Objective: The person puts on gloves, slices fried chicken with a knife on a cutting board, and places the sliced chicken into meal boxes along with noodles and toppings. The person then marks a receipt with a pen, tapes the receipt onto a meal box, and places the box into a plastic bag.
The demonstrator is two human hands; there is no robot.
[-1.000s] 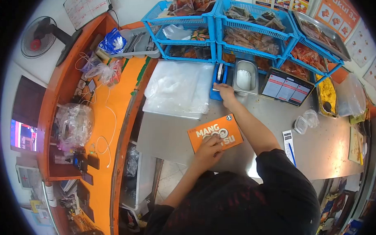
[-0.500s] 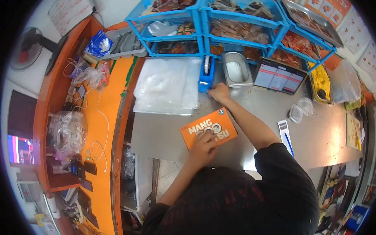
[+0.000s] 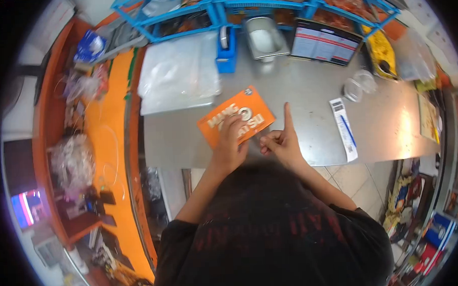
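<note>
An orange cardboard takeout box (image 3: 258, 102) with white lettering lies at an angle on the steel table. My left hand (image 3: 233, 138) grips its near side, with fingers over the lid and the thumb near the front edge. Just right of the box is my right hand (image 3: 283, 143), raised above the table. Its index finger points straight out while the other fingers curl in towards the thumb. Whatever they may hold is too small to make out. Beyond the box stands a blue tape dispenser (image 3: 226, 55), apart from both hands.
Clear plastic bags (image 3: 178, 74) lie flat at the back left. A metal container (image 3: 265, 38), a tablet (image 3: 326, 41) and small plastic cups (image 3: 354, 89) stand behind. A paper slip (image 3: 343, 129) with a blue pen (image 3: 347, 130) lies right. Blue racks (image 3: 184, 21) line the back.
My right hand has come back from the tape dispenser to beside the box, its index finger now stretched out. My left hand stays on the box. The head view has shifted.
</note>
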